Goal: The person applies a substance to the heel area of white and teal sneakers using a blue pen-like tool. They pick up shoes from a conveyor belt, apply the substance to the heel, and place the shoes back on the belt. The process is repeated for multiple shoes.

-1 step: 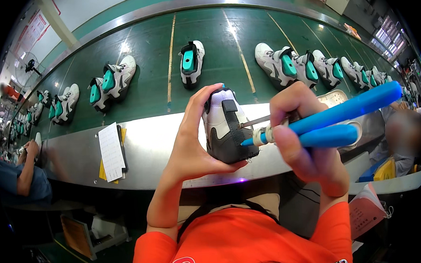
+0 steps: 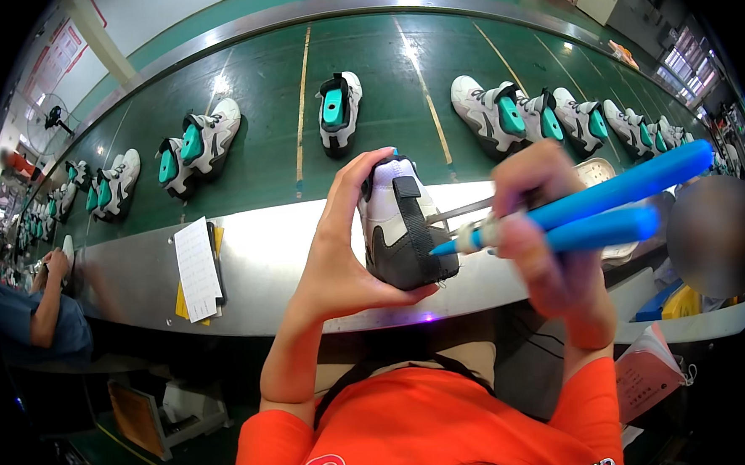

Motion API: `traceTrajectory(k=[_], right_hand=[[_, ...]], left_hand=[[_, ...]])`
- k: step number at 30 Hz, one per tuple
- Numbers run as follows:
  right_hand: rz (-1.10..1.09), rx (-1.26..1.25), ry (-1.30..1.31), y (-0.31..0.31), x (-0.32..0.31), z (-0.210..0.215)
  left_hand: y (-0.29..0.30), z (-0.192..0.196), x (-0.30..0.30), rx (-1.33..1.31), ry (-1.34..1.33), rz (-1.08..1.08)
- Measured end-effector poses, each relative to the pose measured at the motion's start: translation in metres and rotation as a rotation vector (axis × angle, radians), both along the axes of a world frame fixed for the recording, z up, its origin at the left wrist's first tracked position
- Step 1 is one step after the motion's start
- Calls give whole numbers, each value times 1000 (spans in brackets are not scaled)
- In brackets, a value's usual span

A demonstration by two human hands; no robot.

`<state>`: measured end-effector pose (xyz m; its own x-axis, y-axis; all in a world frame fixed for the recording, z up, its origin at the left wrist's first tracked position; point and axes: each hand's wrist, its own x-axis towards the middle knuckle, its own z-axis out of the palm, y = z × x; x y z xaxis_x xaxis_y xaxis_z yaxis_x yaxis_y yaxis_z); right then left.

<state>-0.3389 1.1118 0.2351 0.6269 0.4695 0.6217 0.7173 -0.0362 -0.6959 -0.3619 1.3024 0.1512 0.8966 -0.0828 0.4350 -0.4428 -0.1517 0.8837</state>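
Note:
My left hand (image 2: 340, 251) is wrapped round a white, grey and black shoe upper (image 2: 399, 252), its heel turned toward me and a dark strip running down it. My right hand (image 2: 550, 240) grips a pair of blue pens (image 2: 631, 178) bound with a pale band. A thin metal rod (image 2: 464, 210) sticks out of the same grip toward the heel. The lower pen's blue tip is at the black heel panel; whether it touches I cannot tell. The right fingers are blurred by motion.
Beyond the steel ledge (image 2: 264, 255), shoes with teal lasts, such as one shoe (image 2: 333, 108), stand along a green conveyor belt (image 2: 259, 154). Papers (image 2: 196, 271) lie left. A pale basket (image 2: 595, 170) is behind my right hand. Co-workers are at both sides; a pink booklet (image 2: 649, 374) hangs right.
My right hand has shifted slightly right with the pens and rod, drawing them a little back along the heel. The left hand and the shoe upper have stayed in place.

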Motion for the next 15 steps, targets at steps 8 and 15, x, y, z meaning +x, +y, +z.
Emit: traceTrajectory(k=[8, 15], right_hand=[[-556, 711, 575, -68, -2, -98], [-556, 635, 822, -75, -28, -190]], left_hand=[[-1, -29, -30, 202, -246, -130], [-6, -147, -94, 753, -877, -202]])
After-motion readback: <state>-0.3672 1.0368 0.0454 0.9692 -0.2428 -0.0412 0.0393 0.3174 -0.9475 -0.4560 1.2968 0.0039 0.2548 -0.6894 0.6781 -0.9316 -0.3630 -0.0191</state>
